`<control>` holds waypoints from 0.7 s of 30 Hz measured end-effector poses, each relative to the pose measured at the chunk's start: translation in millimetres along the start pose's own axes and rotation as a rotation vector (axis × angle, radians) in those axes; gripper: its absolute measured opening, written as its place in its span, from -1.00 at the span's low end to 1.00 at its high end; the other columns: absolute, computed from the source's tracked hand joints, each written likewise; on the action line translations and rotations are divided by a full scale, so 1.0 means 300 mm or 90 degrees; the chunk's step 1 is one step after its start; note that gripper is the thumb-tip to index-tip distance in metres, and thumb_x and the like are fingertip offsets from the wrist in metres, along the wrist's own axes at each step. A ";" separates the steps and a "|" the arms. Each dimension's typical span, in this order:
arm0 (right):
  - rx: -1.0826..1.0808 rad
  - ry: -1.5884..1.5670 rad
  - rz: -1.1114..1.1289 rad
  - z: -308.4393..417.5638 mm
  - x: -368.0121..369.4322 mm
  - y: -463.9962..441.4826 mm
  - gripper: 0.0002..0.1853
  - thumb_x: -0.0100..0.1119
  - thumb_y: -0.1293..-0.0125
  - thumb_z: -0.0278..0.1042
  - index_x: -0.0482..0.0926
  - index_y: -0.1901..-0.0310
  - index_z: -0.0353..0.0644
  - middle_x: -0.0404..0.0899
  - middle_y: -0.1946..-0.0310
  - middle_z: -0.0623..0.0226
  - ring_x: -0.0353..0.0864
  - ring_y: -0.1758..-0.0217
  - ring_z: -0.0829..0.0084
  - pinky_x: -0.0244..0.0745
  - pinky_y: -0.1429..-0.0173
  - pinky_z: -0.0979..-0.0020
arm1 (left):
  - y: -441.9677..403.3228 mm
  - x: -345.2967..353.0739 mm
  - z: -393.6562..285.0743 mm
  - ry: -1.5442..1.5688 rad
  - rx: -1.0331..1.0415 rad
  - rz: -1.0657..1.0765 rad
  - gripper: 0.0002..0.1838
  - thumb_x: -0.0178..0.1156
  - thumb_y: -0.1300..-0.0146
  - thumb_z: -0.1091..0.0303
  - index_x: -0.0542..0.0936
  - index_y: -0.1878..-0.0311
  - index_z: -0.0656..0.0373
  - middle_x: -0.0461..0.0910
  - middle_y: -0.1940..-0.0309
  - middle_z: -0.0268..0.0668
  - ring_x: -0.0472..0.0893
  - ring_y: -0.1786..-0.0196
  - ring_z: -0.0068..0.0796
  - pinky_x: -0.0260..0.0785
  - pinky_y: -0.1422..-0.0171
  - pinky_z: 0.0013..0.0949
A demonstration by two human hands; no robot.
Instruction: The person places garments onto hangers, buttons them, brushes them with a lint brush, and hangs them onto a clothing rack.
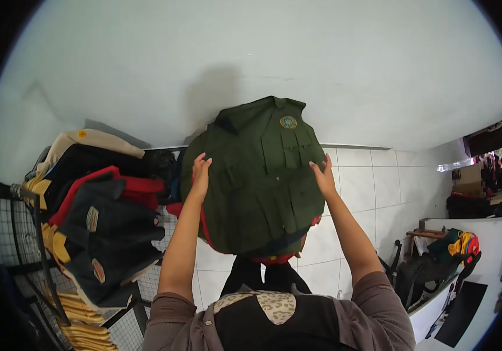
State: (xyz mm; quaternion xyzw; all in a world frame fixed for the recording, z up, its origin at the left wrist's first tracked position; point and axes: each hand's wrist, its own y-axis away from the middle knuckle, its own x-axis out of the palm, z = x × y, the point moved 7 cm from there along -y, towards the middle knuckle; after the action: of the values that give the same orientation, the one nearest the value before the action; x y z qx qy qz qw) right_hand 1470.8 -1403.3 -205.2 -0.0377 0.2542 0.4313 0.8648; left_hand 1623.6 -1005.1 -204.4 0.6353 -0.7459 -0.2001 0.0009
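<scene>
A dark green vest (251, 181) with several pockets and a round embroidered patch (288, 122) is spread out in front of me, its collar end toward the wall. Red cloth (271, 258) and other dark fabric show from under its lower edge. At the vest's left side is my left hand (200, 178), fingers apart and touching or just over the fabric. My right hand (325, 178) is at the opposite edge, thumb spread from the fingers. Neither hand visibly grips the cloth. What supports the vest is hidden.
On the left, a black metal rack (40, 234) carries a dark shirt (107, 234) with patches, a red garment (140, 184) and several wooden hangers (81, 316). A white wall (251, 52) rises ahead. To the right are a black bag (418, 272) and a low partition (499, 234).
</scene>
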 end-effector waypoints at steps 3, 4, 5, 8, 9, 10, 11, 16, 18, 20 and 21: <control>-0.053 0.141 -0.024 -0.026 0.064 -0.138 -0.13 0.25 -0.11 -0.03 0.05 -0.33 -0.32 0.21 -0.20 -0.23 0.17 -0.30 -0.07 0.11 -0.34 0.15 | -0.145 0.001 0.116 -0.012 -0.066 -0.040 -0.31 0.04 -0.18 -0.13 0.26 -0.28 0.09 0.19 -0.25 -0.04 0.18 -0.31 -0.14 0.00 -0.38 -0.21; -0.078 0.213 -0.036 -0.045 0.095 -0.196 -0.13 0.25 -0.11 -0.04 0.06 -0.32 -0.32 0.22 -0.20 -0.24 0.16 -0.30 -0.10 0.10 -0.35 0.14 | -0.195 0.013 0.188 -0.010 -0.068 -0.045 -0.31 0.04 -0.18 -0.13 0.26 -0.28 0.09 0.19 -0.25 -0.04 0.18 -0.31 -0.14 0.00 -0.38 -0.21; -0.105 0.284 -0.050 -0.065 0.123 -0.256 -0.14 0.25 -0.10 -0.05 0.06 -0.32 -0.32 0.23 -0.19 -0.24 0.15 -0.30 -0.12 0.10 -0.35 0.12 | -0.234 0.020 0.278 -0.137 -0.123 -0.071 -0.25 0.08 -0.13 -0.18 0.26 -0.28 0.12 0.18 -0.25 -0.05 0.18 -0.31 -0.10 0.00 -0.37 -0.16; -0.047 0.174 -0.005 -0.178 0.214 -0.479 -0.08 0.24 -0.10 0.05 0.01 -0.34 -0.34 0.22 -0.22 -0.23 0.16 -0.33 -0.09 0.08 -0.38 0.17 | -0.319 0.017 0.417 -0.295 -0.177 -0.127 -0.12 0.17 0.00 -0.26 0.26 -0.28 0.17 0.17 -0.26 -0.07 0.17 -0.31 -0.05 0.00 -0.36 -0.07; -0.001 0.071 0.023 -0.223 0.247 -0.551 -0.05 0.23 -0.10 0.08 0.00 -0.34 -0.35 0.21 -0.23 -0.22 0.17 -0.33 -0.06 0.08 -0.38 0.19 | -0.350 0.021 0.437 -0.327 -0.177 -0.152 -0.05 0.22 0.07 -0.30 0.26 -0.27 0.19 0.16 -0.26 -0.08 0.16 -0.32 -0.02 0.01 -0.35 -0.02; 0.048 0.020 0.028 -0.224 0.277 -0.596 -0.01 0.23 -0.10 0.13 -0.04 -0.36 -0.34 0.19 -0.26 -0.21 0.22 -0.32 -0.02 0.13 -0.36 0.23 | -0.363 0.036 0.398 -0.328 -0.179 -0.152 -0.05 0.22 0.07 -0.30 0.26 -0.27 0.19 0.16 -0.26 -0.08 0.16 -0.32 -0.02 0.01 -0.35 -0.02; 0.050 0.021 0.031 -0.208 0.298 -0.628 -0.01 0.23 -0.10 0.13 -0.04 -0.36 -0.34 0.19 -0.26 -0.21 0.22 -0.32 -0.02 0.13 -0.36 0.23 | -0.375 0.051 0.348 -0.362 -0.167 -0.156 -0.04 0.24 0.10 -0.30 0.27 -0.25 0.20 0.19 -0.25 -0.10 0.17 -0.31 -0.04 0.02 -0.34 0.01; 0.034 0.088 -0.053 -0.234 0.343 -0.746 -0.32 0.19 -0.17 -0.05 0.28 -0.19 -0.37 0.44 -0.01 -0.14 0.45 -0.09 0.07 0.33 -0.15 0.28 | -0.470 0.007 0.326 -0.373 -0.182 -0.145 -0.06 0.32 0.20 -0.31 0.36 -0.14 0.22 0.35 -0.14 -0.11 0.31 -0.23 -0.09 0.08 -0.28 0.05; -0.010 0.140 -0.108 -0.187 0.299 -0.709 -0.49 0.16 -0.22 -0.16 0.41 -0.08 -0.39 0.58 0.15 -0.07 0.57 0.08 0.12 0.42 -0.02 0.28 | -0.472 0.006 0.332 -0.318 -0.172 -0.054 -0.26 0.31 0.05 -0.18 0.43 -0.04 0.23 0.47 -0.03 -0.10 0.43 -0.13 -0.18 0.16 -0.25 -0.09; -0.110 0.163 -0.202 -0.005 0.223 -0.566 -0.73 0.03 -0.27 -0.33 0.52 0.11 -0.34 0.58 0.16 -0.04 0.55 0.07 0.03 0.42 0.03 0.21 | -0.485 0.013 0.389 -0.159 -0.107 0.010 -0.34 0.28 -0.03 -0.10 0.44 -0.04 0.25 0.49 -0.02 -0.10 0.46 -0.11 -0.23 0.18 -0.23 -0.20; -0.115 0.160 -0.205 0.045 0.195 -0.519 -0.73 0.03 -0.27 -0.33 0.52 0.11 -0.34 0.58 0.16 -0.04 0.55 0.07 0.03 0.42 0.03 0.21 | -0.486 0.042 0.421 0.002 -0.046 0.075 -0.41 0.25 -0.12 -0.02 0.45 -0.04 0.27 0.51 -0.01 -0.10 0.48 -0.09 -0.28 0.21 -0.22 -0.30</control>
State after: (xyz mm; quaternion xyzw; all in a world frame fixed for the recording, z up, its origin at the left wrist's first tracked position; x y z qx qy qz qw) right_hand 1624.6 -1454.5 -245.2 -0.2083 0.3111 0.3002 0.8773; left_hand 1727.1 -995.9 -367.3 0.5900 -0.7743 -0.2259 0.0369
